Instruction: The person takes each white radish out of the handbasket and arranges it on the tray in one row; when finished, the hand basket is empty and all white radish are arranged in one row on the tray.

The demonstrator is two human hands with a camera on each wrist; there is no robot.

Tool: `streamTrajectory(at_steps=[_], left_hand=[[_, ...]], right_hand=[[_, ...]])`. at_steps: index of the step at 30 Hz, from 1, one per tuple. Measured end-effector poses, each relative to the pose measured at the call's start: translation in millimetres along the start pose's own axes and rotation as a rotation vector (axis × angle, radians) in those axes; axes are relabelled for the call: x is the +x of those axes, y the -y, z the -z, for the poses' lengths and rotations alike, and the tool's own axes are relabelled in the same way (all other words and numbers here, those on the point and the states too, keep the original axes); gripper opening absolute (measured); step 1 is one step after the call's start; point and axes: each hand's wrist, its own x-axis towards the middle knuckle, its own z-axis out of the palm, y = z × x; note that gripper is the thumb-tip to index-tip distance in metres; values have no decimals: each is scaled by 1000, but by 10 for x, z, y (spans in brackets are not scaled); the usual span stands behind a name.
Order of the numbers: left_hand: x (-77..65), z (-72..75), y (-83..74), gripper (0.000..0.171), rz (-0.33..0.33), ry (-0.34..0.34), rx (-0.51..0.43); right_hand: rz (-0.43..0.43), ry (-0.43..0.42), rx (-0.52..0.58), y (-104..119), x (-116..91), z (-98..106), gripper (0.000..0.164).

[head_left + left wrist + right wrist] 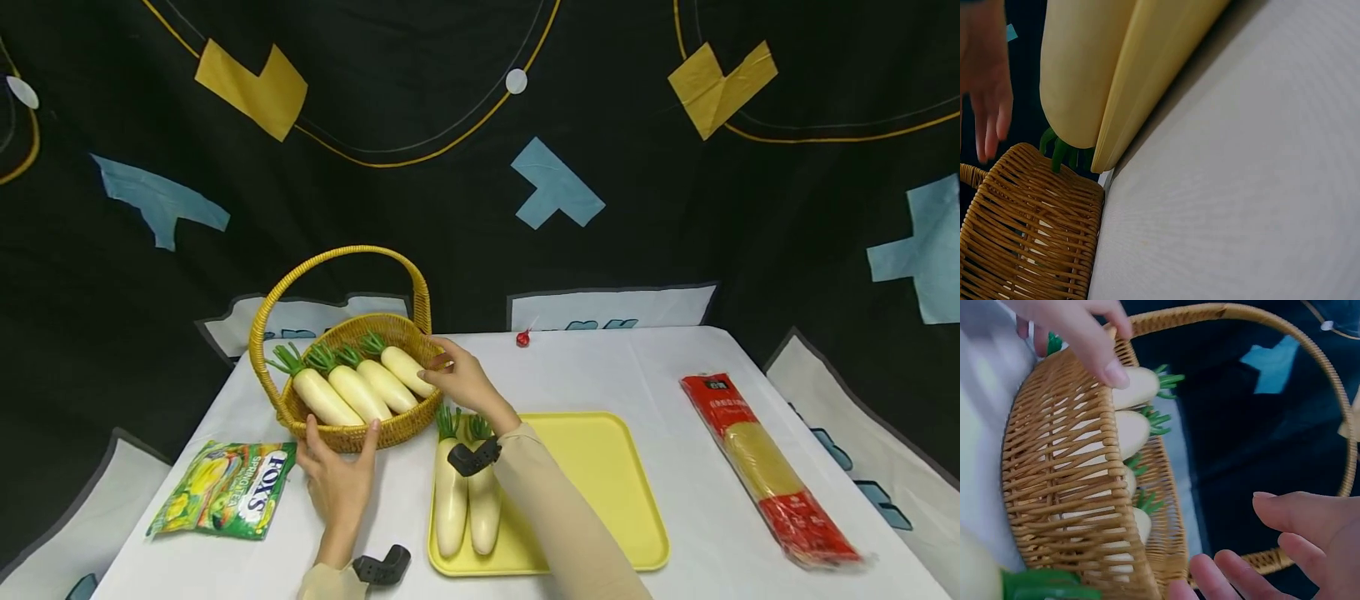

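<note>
A yellow wicker basket (408, 425) with a tall arched handle stands at the left of the table, several white radishes (360, 392) with green tops lying side by side in it. My left hand (341, 479) holds the basket's front rim; its thumb and a finger reach over the edge, other fingers lie outside. At the right rim, beside the rightmost radish (405, 369), is my right hand (468, 383). Its fingers are spread and grip nothing in the right wrist view. Two more white radishes (451, 508) lie on the left part of a yellow tray (585, 492).
A green candy bag (225, 490) lies left of the basket. On the far right is a red and yellow packet of noodles (765, 467). A small red object (522, 339) sits near the back edge. A dark curtain (465, 217) hangs behind the white table (645, 367).
</note>
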Motion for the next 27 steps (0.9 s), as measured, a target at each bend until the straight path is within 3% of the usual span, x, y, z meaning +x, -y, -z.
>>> streamTrajectory(at_steps=[10, 15, 27], left_hand=[[-44, -42, -20, 101, -20, 4, 7], [-27, -21, -24, 101, -23, -2, 11], [-9, 14, 7, 102, -5, -8, 12]], right_hand=[[-46, 27, -147, -46, 325, -192, 55], [-27, 25, -212, -58, 438, -266, 57], [-94, 56, -408, -84, 623, -413, 62]])
